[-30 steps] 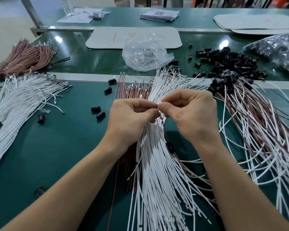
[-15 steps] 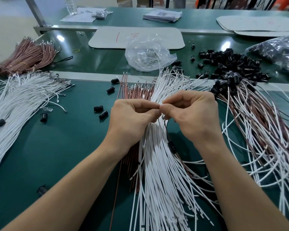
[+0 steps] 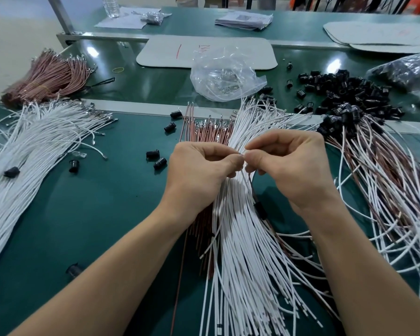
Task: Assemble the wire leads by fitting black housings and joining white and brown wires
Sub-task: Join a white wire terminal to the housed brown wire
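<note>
Above the white wires (image 3: 240,238), the left hand (image 3: 199,170) and right hand (image 3: 289,170) meet, thumbs and forefingers pinching one thin lead (image 3: 249,184) at its top; a black housing (image 3: 260,209) hangs on it below. Smart play: line the ends up, push straight, no twisting.

Both bare forearms are being stretched forward from the lower corners, converging toward the middle. The left hand (image 3: 199,170) and the right hand (image 3: 294,170) are being held side by side, backs upward, with the thumb tips nearly touching. The fingers of each hand are being curled inward, and a thin wire (image 3: 249,184) is being pinched between thumbs and forefingers where the hands meet.
</note>
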Demonstrator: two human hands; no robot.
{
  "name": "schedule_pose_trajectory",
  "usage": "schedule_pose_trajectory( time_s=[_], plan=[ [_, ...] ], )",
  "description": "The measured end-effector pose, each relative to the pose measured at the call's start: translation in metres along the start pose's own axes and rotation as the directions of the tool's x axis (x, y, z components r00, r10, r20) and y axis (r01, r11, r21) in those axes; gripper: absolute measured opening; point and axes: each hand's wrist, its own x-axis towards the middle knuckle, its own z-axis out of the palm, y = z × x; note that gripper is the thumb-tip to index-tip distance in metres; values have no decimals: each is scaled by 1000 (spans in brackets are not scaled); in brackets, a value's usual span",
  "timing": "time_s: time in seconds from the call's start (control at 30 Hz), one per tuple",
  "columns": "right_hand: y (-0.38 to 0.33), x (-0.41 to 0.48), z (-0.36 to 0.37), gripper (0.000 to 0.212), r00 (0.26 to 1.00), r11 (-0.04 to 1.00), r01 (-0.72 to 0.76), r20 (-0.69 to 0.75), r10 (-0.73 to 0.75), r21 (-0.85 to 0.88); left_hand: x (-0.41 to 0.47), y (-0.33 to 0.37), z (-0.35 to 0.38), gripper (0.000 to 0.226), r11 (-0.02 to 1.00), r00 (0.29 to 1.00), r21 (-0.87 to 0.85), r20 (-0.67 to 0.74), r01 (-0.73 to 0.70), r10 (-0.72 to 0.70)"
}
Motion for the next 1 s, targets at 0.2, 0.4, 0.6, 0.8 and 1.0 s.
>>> schedule_pose_trajectory(
  time_s=[0.2,0.4,0.6,0.8,1.0],
  plan=[
    [-1,-1,0,19,1000,996,23,4,-22,-90,-4,2,2,13,994,997,84,-16,-71,73],
    [-1,-4,-1,16,999,980,41,-1,-42,-194,-6,1,0,9,977,988,147,15,-157,156],
    [-2,-5,-3,15,999,982,45,10,-44,-185,-5,-1,-1,11,981,990,132,43,-141,136],
    [-3,-5,-3,20,997,973,76,42,-69,-217,-5,1,-1,12,986,992,114,51,-124,119],
    [-4,-5,-2,20,998,969,62,48,-52,-240,-7,-2,1,14,980,989,132,19,-150,148]
  ],
)
